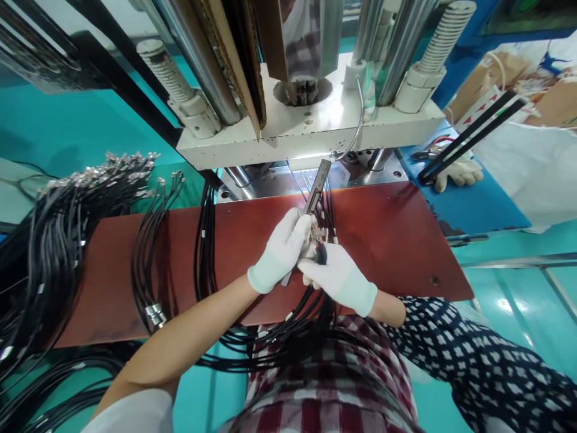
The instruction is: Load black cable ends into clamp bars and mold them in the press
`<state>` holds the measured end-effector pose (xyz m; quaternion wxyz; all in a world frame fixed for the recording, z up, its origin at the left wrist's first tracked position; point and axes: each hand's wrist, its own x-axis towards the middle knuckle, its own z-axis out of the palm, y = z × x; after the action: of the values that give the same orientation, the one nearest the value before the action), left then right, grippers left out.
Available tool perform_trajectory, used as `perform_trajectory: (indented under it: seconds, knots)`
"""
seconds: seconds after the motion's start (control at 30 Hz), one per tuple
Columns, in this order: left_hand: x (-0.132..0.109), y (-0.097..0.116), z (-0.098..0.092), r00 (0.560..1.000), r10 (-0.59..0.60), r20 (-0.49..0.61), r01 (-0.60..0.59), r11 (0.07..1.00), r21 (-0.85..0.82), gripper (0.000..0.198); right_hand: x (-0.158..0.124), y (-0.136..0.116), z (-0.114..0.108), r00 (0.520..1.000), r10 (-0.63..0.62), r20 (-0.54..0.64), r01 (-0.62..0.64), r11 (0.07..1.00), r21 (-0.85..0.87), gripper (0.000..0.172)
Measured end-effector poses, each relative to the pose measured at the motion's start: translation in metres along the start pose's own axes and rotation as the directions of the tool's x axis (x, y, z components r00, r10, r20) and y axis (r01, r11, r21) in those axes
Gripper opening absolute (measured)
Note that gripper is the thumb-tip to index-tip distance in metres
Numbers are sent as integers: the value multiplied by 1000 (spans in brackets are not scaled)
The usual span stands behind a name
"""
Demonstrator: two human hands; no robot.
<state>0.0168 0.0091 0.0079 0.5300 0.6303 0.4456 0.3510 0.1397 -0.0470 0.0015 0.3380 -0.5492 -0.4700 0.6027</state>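
My left hand (280,245), in a white glove, is closed around a long, narrow metal bar (318,185). The bar tilts up toward the machine, and its lower end pokes out below my fingers. Close beside it, my gloved right hand (340,275) grips a bundle of black cables (288,337) near their ends. Shiny metal connectors (317,231) cluster between the two hands, against the bar. From my right hand the cables loop down over the board's front edge and off to the left. My fingers partly hide the connectors.
A reddish-brown board (378,234) lies under my hands. Beyond it stands a press with a white plate (311,135) and steel columns. More cables (58,240) are heaped at left, with smaller bunches (205,240) across the board. A glove (460,173) and pliers rest on a blue surface at right.
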Motion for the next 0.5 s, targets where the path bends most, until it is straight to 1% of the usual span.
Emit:
perform_trajectory:
  seconds: [0.07,0.1,0.13,0.17,0.23,0.27,0.3,0.37,0.43,0.5]
  knots:
    - [0,-1,-2,999,-14,44,16,999,-51,39,0,4,-2,996,-35,82,31,998,49,17]
    - [1,-1,-3,997,-25,77,33,994,-103,39,-1,7,-2,994,-66,82,60,995,80,19]
    - [1,-1,-4,993,-34,109,52,986,-160,39,-2,10,-2,994,-105,37,100,988,118,21]
    - [1,0,-5,990,-38,135,66,975,-213,38,-3,13,0,989,-142,-40,147,976,163,22]
    - [2,0,-8,986,-28,167,74,957,-279,37,-6,18,3,956,-191,-224,244,939,242,23]
    - [2,0,-9,985,-18,171,68,954,-291,36,-7,20,4,939,-202,-280,277,923,265,22]
    - [2,0,-10,985,-7,175,60,954,-295,36,-8,20,4,931,-201,-306,289,916,277,21]
    - [2,-2,-11,982,6,187,51,952,-302,35,-9,18,3,944,-174,-280,248,935,254,19]
    - [3,-2,-13,980,12,201,52,948,-314,35,-8,13,-2,972,-122,-199,166,960,224,18]
    - [3,-2,-14,977,19,214,51,948,-315,35,-7,7,-6,989,-70,-131,99,967,233,20]
